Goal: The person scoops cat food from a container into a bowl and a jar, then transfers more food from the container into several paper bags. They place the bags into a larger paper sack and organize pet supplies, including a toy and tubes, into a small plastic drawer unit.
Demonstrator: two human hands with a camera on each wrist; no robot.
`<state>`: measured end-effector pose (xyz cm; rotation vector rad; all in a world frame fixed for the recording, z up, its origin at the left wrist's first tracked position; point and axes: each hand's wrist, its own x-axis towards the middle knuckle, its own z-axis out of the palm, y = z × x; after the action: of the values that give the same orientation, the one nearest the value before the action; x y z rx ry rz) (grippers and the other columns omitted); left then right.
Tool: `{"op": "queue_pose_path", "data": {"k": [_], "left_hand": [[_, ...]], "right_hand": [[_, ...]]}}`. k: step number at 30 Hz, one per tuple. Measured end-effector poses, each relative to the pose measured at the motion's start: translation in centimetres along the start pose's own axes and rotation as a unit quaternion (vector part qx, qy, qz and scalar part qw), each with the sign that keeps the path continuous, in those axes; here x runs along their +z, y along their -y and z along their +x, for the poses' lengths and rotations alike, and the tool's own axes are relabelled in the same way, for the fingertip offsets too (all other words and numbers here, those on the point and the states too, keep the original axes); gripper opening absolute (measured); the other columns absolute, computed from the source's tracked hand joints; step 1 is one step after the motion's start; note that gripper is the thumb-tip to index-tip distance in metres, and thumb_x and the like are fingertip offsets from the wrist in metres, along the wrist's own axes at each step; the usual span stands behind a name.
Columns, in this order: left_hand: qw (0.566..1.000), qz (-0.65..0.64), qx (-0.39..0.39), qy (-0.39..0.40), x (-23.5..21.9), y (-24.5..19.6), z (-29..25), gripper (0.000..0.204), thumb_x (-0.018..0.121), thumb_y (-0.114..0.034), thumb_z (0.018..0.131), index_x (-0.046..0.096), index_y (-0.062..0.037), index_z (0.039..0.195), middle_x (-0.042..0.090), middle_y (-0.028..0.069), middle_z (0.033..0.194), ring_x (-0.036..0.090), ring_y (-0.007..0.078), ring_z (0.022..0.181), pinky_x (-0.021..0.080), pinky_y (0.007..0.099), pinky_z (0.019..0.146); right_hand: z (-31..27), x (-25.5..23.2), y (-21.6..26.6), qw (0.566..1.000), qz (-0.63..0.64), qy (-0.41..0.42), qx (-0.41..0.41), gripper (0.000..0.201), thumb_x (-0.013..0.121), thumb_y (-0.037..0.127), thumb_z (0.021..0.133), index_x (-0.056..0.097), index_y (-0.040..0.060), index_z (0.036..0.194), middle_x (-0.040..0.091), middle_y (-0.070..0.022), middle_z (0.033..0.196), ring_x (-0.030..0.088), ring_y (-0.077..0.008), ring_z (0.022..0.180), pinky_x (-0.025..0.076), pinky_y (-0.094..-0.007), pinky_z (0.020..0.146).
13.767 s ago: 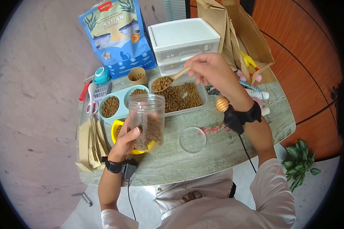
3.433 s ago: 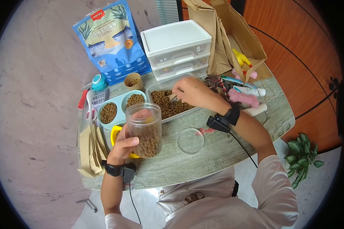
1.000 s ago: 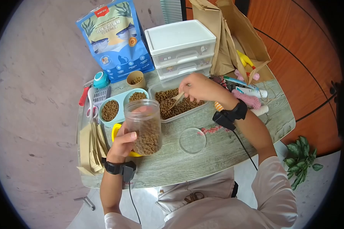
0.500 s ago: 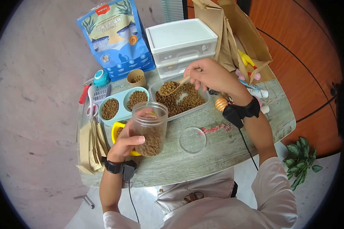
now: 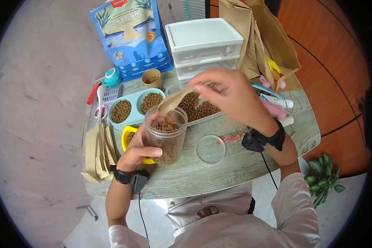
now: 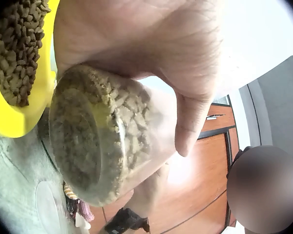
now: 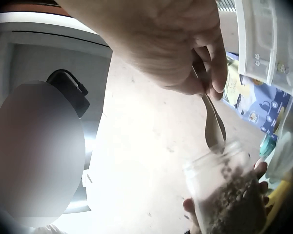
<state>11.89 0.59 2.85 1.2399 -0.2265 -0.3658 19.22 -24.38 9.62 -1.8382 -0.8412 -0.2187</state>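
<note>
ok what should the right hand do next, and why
Probably tilt the spoon slightly more with the right hand to clear it: it slants down over the open jar, kibble shows just below its tip, and the left hand holds the jar beneath.

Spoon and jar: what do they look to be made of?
The spoon looks wooden: pale tan and matt, though no grain is clear enough to confirm it. The jar seems smooth, glossy plastic: transparent, with kibble showing through; glass is possible too.
</note>
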Motion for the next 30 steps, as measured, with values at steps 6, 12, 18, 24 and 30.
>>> {"op": "queue_pose_path", "data": {"k": [6,12,18,24,30], "left_hand": [[1.000,0.023,0.021,0.000,0.0,-0.2,0.2,0.096,0.080,-0.017,0.054,0.035,-0.0078,0.138,0.043,0.0136,0.135,0.044,0.0252,0.125,0.032,0.0374,0.108],[0.998,0.026,0.058,-0.017,-0.6,0.2,0.3,0.093,0.079,-0.018,0.055,0.036,-0.0075,0.137,0.043,0.0121,0.135,0.044,0.0246,0.125,0.032,0.0364,0.108],[0.999,0.033,-0.016,0.011,-0.7,-0.1,0.0,0.092,0.077,-0.019,0.058,0.034,-0.0075,0.139,0.041,0.0081,0.135,0.042,0.0218,0.124,0.030,0.0335,0.107],[0.996,0.037,-0.069,0.049,0.8,-0.2,-0.1,0.094,0.075,-0.023,0.057,0.034,-0.0031,0.139,0.043,0.0094,0.134,0.043,0.0204,0.125,0.029,0.0333,0.107],[0.995,0.000,-0.036,0.089,-0.1,-0.1,-0.1,0.084,0.074,-0.017,0.068,0.033,-0.0060,0.141,0.044,0.0095,0.133,0.041,0.0205,0.125,0.029,0.0332,0.106]], "right_hand": [[1.2,-2.7,-1.1,0.996,-0.050,-0.027,0.063,0.017,0.061,0.015,0.088,0.066,0.0009,0.096,0.069,-0.0092,0.088,0.062,-0.0152,0.069,0.049,-0.0292,0.065],[0.6,-3.3,-4.3,0.968,-0.242,0.027,0.065,0.015,0.059,0.012,0.085,0.063,-0.0002,0.092,0.064,-0.0134,0.078,0.062,-0.0246,0.067,0.048,-0.0342,0.063],[0.4,-3.0,-5.0,0.940,-0.332,0.054,0.059,0.014,0.059,0.011,0.082,0.062,-0.0020,0.085,0.061,-0.0165,0.076,0.060,-0.0311,0.069,0.047,-0.0382,0.066],[0.0,-1.6,-4.0,0.948,-0.307,0.083,0.017,0.014,0.058,0.011,0.084,0.063,-0.0023,0.083,0.058,-0.0161,0.076,0.057,-0.0347,0.075,0.046,-0.0407,0.069],[-0.2,-0.7,-2.3,0.928,-0.367,0.042,-0.042,0.009,0.058,0.008,0.085,0.063,0.0004,0.085,0.055,-0.0149,0.080,0.056,-0.0343,0.078,0.046,-0.0419,0.070]]}}
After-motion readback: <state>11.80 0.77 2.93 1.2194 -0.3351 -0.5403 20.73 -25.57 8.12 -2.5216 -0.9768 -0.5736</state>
